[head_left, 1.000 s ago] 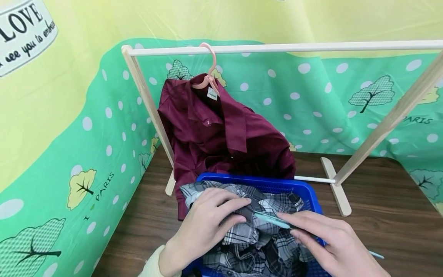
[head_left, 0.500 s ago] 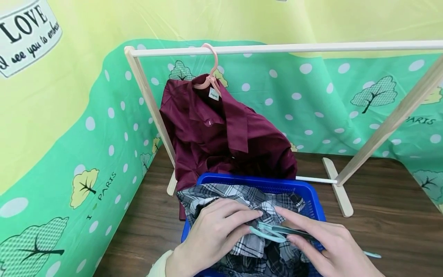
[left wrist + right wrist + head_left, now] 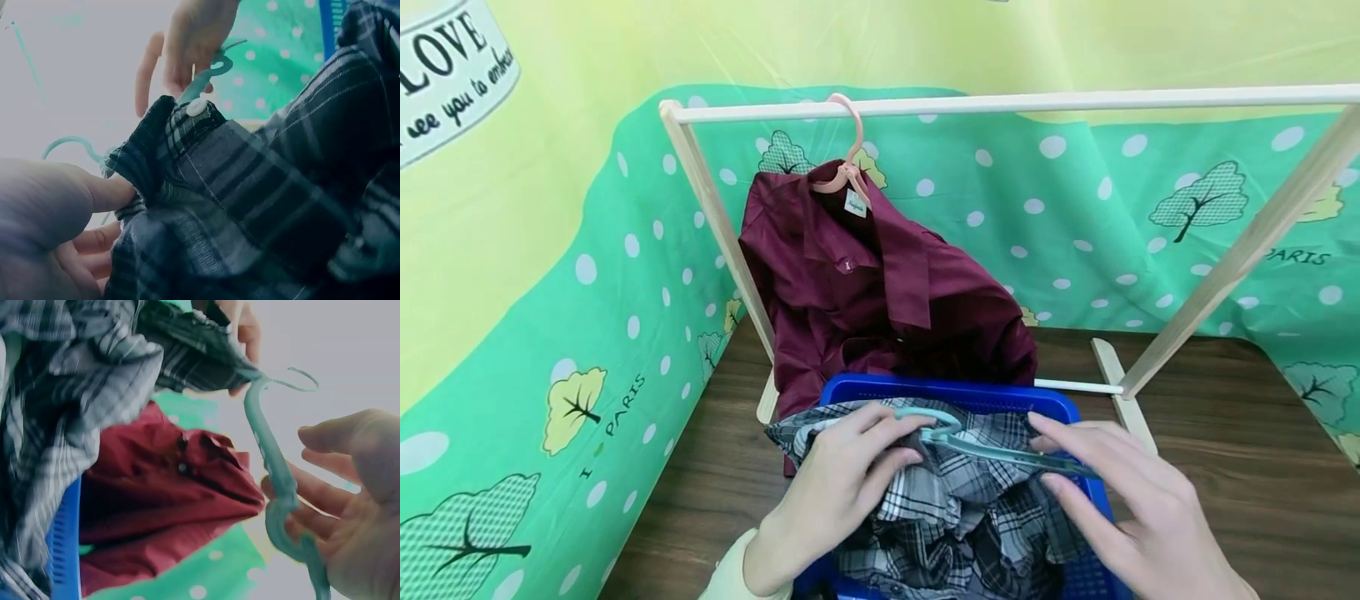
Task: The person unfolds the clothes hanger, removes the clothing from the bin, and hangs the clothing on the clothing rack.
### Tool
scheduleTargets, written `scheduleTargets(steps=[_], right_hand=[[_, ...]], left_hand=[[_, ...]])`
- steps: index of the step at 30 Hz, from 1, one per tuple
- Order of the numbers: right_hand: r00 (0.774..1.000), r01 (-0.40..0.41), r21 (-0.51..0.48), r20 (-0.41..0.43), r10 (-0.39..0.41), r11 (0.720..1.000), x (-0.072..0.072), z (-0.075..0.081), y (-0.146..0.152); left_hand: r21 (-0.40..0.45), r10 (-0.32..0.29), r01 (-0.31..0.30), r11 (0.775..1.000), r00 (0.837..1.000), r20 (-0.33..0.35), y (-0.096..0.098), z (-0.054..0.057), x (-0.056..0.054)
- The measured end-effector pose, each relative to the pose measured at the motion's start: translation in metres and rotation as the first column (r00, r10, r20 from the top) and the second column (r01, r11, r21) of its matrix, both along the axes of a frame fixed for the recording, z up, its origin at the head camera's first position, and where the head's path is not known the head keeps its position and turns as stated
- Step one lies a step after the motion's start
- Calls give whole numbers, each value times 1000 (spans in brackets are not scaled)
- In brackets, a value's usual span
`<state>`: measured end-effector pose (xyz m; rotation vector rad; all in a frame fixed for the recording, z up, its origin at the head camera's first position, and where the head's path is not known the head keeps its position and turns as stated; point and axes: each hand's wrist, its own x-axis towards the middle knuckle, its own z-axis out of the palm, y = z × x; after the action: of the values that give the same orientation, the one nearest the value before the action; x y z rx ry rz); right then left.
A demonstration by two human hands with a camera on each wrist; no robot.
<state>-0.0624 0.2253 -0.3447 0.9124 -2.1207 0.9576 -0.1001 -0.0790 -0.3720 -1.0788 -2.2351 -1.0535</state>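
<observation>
A grey-and-black plaid shirt (image 3: 955, 525) lies bunched in the blue basket (image 3: 940, 387). My left hand (image 3: 831, 483) pinches its collar between thumb and fingers, plain in the left wrist view. A teal hanger (image 3: 1000, 452) sits at the collar, its hook curving above the left fingertips. The hanger's other end passes between the thumb and fingers of my right hand (image 3: 1142, 500). In the right wrist view this hanger (image 3: 278, 481) lies against the right fingers, which are extended, with the thumb apart from it. Part of the hanger is hidden by cloth.
Behind the basket a maroon shirt (image 3: 850, 308) hangs on a pink hanger (image 3: 856, 137) from a white rail (image 3: 1037, 103). Wooden posts (image 3: 1240, 258) carry the rail. A patterned cloth backdrop (image 3: 587, 325) surrounds the dark wooden table (image 3: 1225, 417).
The hanger's hook has swung up from below the hands to above the left fingertips. The right thumb and fingers have spread wider, and the right hand has shifted slightly right.
</observation>
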Motion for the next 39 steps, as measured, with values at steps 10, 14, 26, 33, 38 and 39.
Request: scheduleTargets(steps=[10, 14, 26, 33, 38, 39], right_hand=[[924, -258, -327, -360, 132, 909, -6, 13, -23], [879, -404, -92, -314, 358, 910, -11, 9, -21], [852, -502, 269, 319, 415, 822, 5, -31, -6], [773, -598, 318, 470, 425, 736, 2, -52, -11], [796, -585, 452, 480, 370, 673, 0, -67, -16], [806, -575, 473, 469, 362, 667, -1, -69, -16]], left_hand=[[146, 98, -101, 984, 995, 30, -18, 5, -16], [202, 149, -146, 968, 989, 4, -21, 6, -20], [366, 230, -186, 912, 970, -78, -18, 17, -7], [374, 235, -203, 905, 971, -43, -16, 17, 1], [369, 208, -179, 912, 977, -40, -15, 18, 2], [364, 197, -169, 916, 979, -41, -15, 18, 1]])
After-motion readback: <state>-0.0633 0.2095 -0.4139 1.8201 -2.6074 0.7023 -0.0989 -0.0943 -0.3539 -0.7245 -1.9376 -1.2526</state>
